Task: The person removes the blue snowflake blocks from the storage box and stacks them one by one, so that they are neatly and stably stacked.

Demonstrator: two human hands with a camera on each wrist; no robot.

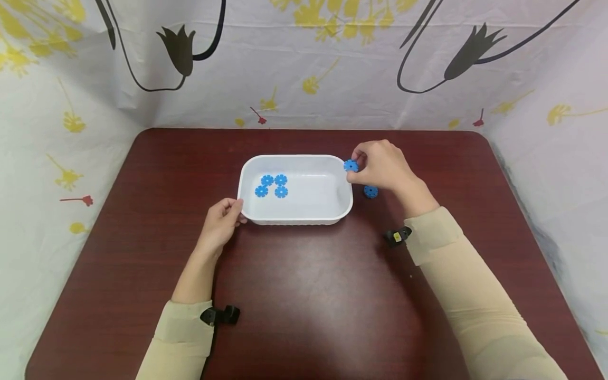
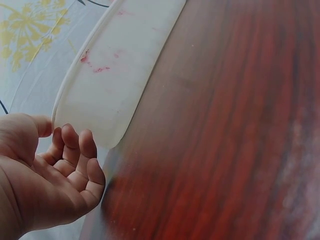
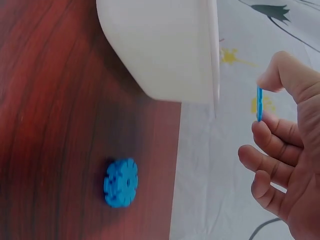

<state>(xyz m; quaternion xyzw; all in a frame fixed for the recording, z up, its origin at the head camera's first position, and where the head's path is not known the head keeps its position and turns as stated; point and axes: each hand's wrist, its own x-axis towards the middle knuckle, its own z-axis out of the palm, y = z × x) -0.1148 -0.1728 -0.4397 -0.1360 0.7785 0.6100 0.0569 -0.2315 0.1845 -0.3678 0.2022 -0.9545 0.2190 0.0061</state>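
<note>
A white plastic tray [image 1: 311,196] stands on the table, with several blue notched discs [image 1: 281,191] lying flat in its left half. My left hand [image 1: 221,221] grips the tray's near left corner; in the left wrist view the thumb of that hand [image 2: 55,172] lies on the rim and the fingers curl below it. Between thumb and fingertips my right hand [image 1: 383,164] pinches one blue notched disc [image 1: 351,165] at the tray's right rim. The right wrist view has this disc [image 3: 259,104] edge-on. A small stack of blue discs [image 3: 121,183] sits on the table right of the tray, below that hand.
The dark red-brown wooden table [image 1: 304,295] reaches to a white wall covering [image 1: 304,63] with yellow and grey flower prints at the back and sides. Reddish smudges show on the tray's outer wall [image 2: 107,75].
</note>
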